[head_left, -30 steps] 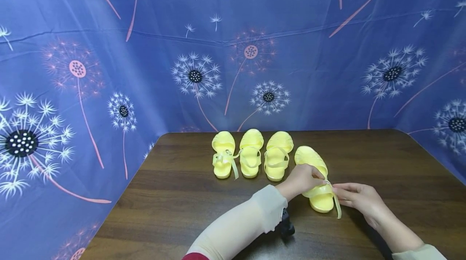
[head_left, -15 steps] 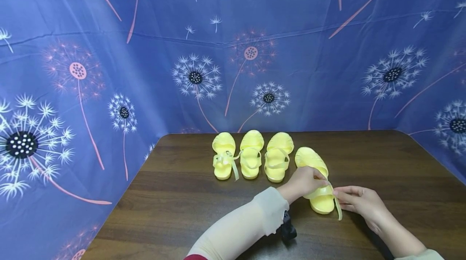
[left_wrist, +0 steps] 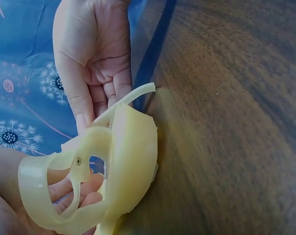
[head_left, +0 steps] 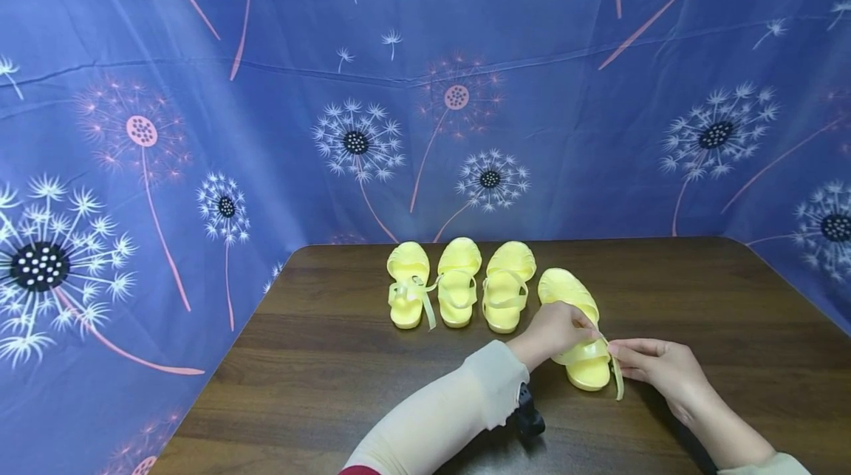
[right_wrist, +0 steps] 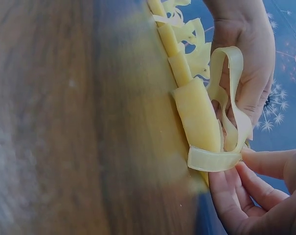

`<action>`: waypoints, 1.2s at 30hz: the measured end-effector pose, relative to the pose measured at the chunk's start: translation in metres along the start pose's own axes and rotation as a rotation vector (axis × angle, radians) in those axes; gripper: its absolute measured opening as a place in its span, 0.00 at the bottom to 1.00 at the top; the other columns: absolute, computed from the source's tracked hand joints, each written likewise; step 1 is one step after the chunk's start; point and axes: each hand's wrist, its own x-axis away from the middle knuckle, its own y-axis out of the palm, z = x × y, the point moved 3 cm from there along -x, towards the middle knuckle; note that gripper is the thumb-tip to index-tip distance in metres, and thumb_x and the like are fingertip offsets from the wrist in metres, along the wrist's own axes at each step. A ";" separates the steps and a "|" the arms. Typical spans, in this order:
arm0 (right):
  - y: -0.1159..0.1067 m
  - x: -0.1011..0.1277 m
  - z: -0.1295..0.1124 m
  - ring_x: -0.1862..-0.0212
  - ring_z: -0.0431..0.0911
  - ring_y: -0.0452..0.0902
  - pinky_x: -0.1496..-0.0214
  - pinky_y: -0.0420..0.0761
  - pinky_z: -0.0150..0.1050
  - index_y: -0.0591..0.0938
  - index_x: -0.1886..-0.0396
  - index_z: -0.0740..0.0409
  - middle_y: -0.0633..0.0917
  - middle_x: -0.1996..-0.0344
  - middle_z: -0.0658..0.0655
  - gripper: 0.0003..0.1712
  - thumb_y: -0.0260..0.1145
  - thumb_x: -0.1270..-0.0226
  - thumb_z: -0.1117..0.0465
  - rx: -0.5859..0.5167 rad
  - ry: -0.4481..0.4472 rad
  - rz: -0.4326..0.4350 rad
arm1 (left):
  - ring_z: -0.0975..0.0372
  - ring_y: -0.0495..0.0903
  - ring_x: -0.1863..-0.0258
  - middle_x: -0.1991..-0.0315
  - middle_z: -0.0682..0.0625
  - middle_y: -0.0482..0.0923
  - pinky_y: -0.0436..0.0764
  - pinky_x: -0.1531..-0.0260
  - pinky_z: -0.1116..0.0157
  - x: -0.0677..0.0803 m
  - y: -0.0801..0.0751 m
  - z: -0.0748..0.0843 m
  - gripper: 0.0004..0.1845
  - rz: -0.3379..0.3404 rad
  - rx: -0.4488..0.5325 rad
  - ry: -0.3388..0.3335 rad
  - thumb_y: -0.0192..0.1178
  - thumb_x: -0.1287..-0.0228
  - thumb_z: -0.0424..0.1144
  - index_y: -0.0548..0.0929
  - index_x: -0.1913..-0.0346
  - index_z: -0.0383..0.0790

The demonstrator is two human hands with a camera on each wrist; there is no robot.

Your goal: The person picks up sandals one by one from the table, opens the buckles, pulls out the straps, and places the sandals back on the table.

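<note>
- The blue cloth printed with dandelions point(head_left: 425, 32) hangs behind the brown wood-grain table point(head_left: 319, 371).
- Three glossy yellow plastic sandals point(head_left: 459, 283) stand side by side, toes away from you, left of your work; the right wrist view shows them lined up edge-on beyond it.
- The fourth glossy yellow plastic sandal point(head_left: 588, 373) lies sole down between your hands, nearer you than the row, its toe angled slightly left.
- Your right hand point(head_left: 660, 371) has thumb and forefinger closed in a pinch at the sandal's right side; the left wrist view adds its palm and its other fingers, bent.
- Your left hand point(head_left: 555, 329) reaches across the sandal, fingertips pinched at that side.
- Both pinches are on the pale, translucent strap point(head_left: 618, 380), whose loose end dangles beside the heel.
- Only the left wrist view makes out a tiny round dot point(left_wrist: 78, 160) on the upper.
</note>
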 end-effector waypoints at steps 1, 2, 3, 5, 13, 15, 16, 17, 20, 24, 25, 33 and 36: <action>0.000 0.000 0.000 0.66 0.37 0.84 0.59 0.84 0.32 0.84 0.55 0.71 0.88 0.68 0.44 0.18 0.67 0.34 0.59 0.002 -0.001 0.005 | 0.76 0.75 0.69 0.69 0.65 0.85 0.69 0.73 0.80 0.000 0.000 0.000 0.06 -0.001 -0.001 -0.001 0.67 0.39 0.47 0.90 0.65 0.51; 0.000 0.000 -0.001 0.66 0.37 0.84 0.59 0.84 0.32 0.84 0.55 0.71 0.88 0.68 0.45 0.18 0.67 0.33 0.59 0.008 0.000 0.008 | 0.76 0.74 0.70 0.69 0.65 0.85 0.69 0.74 0.80 0.000 -0.001 -0.001 0.06 -0.004 0.006 -0.005 0.67 0.40 0.47 0.90 0.65 0.51; 0.000 0.001 -0.001 0.66 0.37 0.84 0.60 0.84 0.32 0.84 0.55 0.71 0.88 0.68 0.45 0.17 0.66 0.33 0.59 0.015 -0.004 0.011 | 0.76 0.74 0.70 0.69 0.65 0.85 0.69 0.74 0.80 0.000 -0.001 -0.002 0.06 -0.008 0.014 -0.009 0.67 0.40 0.47 0.90 0.65 0.51; 0.001 0.001 -0.002 0.67 0.36 0.84 0.60 0.84 0.32 0.84 0.55 0.72 0.89 0.68 0.46 0.18 0.67 0.34 0.59 0.024 -0.005 0.022 | 0.76 0.74 0.70 0.69 0.64 0.86 0.69 0.74 0.80 0.000 -0.001 -0.002 0.06 -0.014 0.018 -0.008 0.67 0.40 0.47 0.90 0.65 0.51; -0.003 -0.001 -0.008 0.66 0.39 0.86 0.59 0.76 0.26 0.85 0.53 0.68 0.89 0.67 0.46 0.23 0.68 0.35 0.51 0.140 0.003 0.034 | 0.77 0.73 0.73 0.70 0.64 0.86 0.70 0.75 0.80 -0.002 -0.002 -0.004 0.06 -0.022 0.074 -0.020 0.69 0.42 0.46 0.90 0.66 0.50; -0.004 -0.001 -0.009 0.66 0.39 0.86 0.53 0.76 0.32 0.85 0.53 0.66 0.89 0.66 0.45 0.24 0.68 0.35 0.49 0.165 0.013 0.036 | 0.76 0.72 0.74 0.71 0.64 0.86 0.71 0.75 0.79 -0.002 -0.001 -0.004 0.06 -0.024 0.099 -0.034 0.69 0.42 0.46 0.90 0.66 0.49; -0.004 0.000 -0.009 0.66 0.39 0.86 0.51 0.76 0.35 0.85 0.52 0.65 0.89 0.66 0.45 0.23 0.68 0.35 0.49 0.180 0.016 0.036 | 0.76 0.72 0.74 0.71 0.64 0.86 0.71 0.75 0.79 -0.001 0.000 -0.005 0.06 -0.026 0.109 -0.040 0.70 0.42 0.46 0.90 0.67 0.49; -0.004 0.000 -0.009 0.66 0.39 0.85 0.48 0.75 0.39 0.86 0.53 0.64 0.89 0.66 0.45 0.23 0.68 0.36 0.49 0.185 0.020 0.036 | 0.76 0.72 0.74 0.71 0.64 0.86 0.71 0.75 0.79 -0.001 0.000 -0.005 0.06 -0.028 0.116 -0.048 0.70 0.42 0.46 0.90 0.67 0.49; -0.003 0.000 -0.009 0.67 0.38 0.85 0.48 0.75 0.41 0.85 0.53 0.65 0.89 0.65 0.46 0.23 0.68 0.35 0.49 0.205 0.021 0.046 | 0.76 0.72 0.74 0.71 0.64 0.85 0.71 0.74 0.79 -0.001 0.002 -0.005 0.05 -0.032 0.111 -0.062 0.70 0.43 0.46 0.90 0.67 0.49; -0.002 0.000 -0.009 0.68 0.38 0.84 0.55 0.75 0.31 0.85 0.53 0.67 0.89 0.65 0.47 0.23 0.68 0.35 0.50 0.219 0.008 0.059 | 0.77 0.72 0.74 0.71 0.65 0.86 0.70 0.74 0.80 -0.002 0.004 -0.005 0.05 -0.034 0.075 -0.057 0.70 0.43 0.46 0.90 0.67 0.51; -0.002 0.000 -0.010 0.68 0.38 0.84 0.54 0.76 0.32 0.85 0.53 0.68 0.89 0.65 0.48 0.24 0.68 0.35 0.51 0.218 0.007 0.059 | 0.77 0.72 0.74 0.71 0.65 0.86 0.70 0.74 0.80 -0.003 0.004 -0.005 0.04 -0.034 0.079 -0.057 0.70 0.43 0.46 0.90 0.67 0.51; -0.002 0.000 -0.009 0.65 0.37 0.85 0.51 0.80 0.40 0.80 0.48 0.73 0.88 0.60 0.52 0.28 0.64 0.32 0.50 0.213 0.017 0.000 | 0.76 0.74 0.72 0.71 0.64 0.86 0.72 0.72 0.78 -0.004 0.004 -0.005 0.04 -0.011 0.156 -0.122 0.72 0.46 0.45 0.91 0.69 0.50; -0.003 0.002 -0.004 0.65 0.38 0.84 0.58 0.84 0.35 0.78 0.49 0.77 0.87 0.63 0.52 0.27 0.63 0.31 0.53 0.148 0.022 -0.033 | 0.75 0.74 0.71 0.71 0.65 0.85 0.71 0.71 0.78 -0.005 0.004 -0.005 0.05 -0.006 0.160 -0.149 0.73 0.47 0.46 0.91 0.70 0.51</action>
